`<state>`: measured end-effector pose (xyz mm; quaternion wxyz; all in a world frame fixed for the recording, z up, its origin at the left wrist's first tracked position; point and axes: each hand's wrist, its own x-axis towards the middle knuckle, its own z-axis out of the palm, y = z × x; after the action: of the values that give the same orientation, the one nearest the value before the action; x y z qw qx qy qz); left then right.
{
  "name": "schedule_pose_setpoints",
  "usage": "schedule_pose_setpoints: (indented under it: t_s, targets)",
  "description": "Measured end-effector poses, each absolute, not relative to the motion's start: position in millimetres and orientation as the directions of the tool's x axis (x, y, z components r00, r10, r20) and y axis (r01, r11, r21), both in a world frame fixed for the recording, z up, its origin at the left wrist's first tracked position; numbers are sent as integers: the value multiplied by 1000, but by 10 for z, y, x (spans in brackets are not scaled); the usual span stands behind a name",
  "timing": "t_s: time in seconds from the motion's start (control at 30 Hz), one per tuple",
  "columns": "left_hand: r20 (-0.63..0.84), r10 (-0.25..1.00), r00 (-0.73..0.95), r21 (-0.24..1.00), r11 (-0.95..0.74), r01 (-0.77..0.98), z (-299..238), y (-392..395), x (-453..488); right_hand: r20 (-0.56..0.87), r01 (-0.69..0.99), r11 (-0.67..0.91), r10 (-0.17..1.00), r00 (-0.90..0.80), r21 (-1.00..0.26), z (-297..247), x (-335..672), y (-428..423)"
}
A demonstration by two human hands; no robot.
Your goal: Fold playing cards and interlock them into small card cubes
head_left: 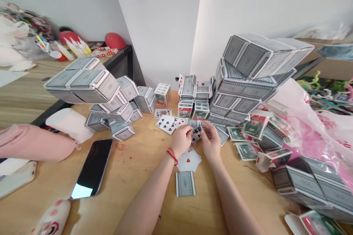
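Both my hands meet at the middle of the wooden table (pixel 132 176). My left hand (pixel 182 140), with a red string on its wrist, and my right hand (pixel 211 140) pinch a small fan of playing cards (pixel 196 134) between them, a club card showing. Just below the hands lies a face-up heart card (pixel 189 160), and nearer to me a face-down card stack (pixel 185 183). Face-up club cards (pixel 167 123) lie spread to the left of my left hand.
Tall piles of card-deck boxes stand at left (pixel 91 84) and at right (pixel 248 80), more at front right (pixel 309 183). A black phone (pixel 93 167) lies at left beside a pink sleeve (pixel 33 141). Pink plastic bag (pixel 309 125) at right.
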<state>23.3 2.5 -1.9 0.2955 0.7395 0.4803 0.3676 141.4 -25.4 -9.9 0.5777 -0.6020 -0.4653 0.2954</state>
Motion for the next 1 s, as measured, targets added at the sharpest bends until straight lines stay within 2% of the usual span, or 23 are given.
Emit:
schedule_pose_setpoints:
  t_s: [0.1, 0.23, 0.37, 0.57, 1.0]
  targets:
    - [255, 920, 296, 774, -378, 508, -6, 8, 249, 180, 291, 67, 906, 384, -954, -103, 1450, -259]
    - [247, 948, 202, 814, -316, 487, 6, -2, 268, 182, 384, 2, 882, 434, -923, -102, 1437, -285]
    - [234, 959, 158, 858, -280, 431, 13, -5, 266, 174, 392, 15, 912, 372, -920, -94, 1408, -291]
    - [113, 987, 115, 917, -148, 370, -10, 18, 267, 171, 413, 27, 933, 315, -910, -49, 1376, -302]
    - [175, 985, 1, 899, -160, 406, 6, 9, 310, 179, 419, 25, 927, 331, -907, -68, 1314, -322]
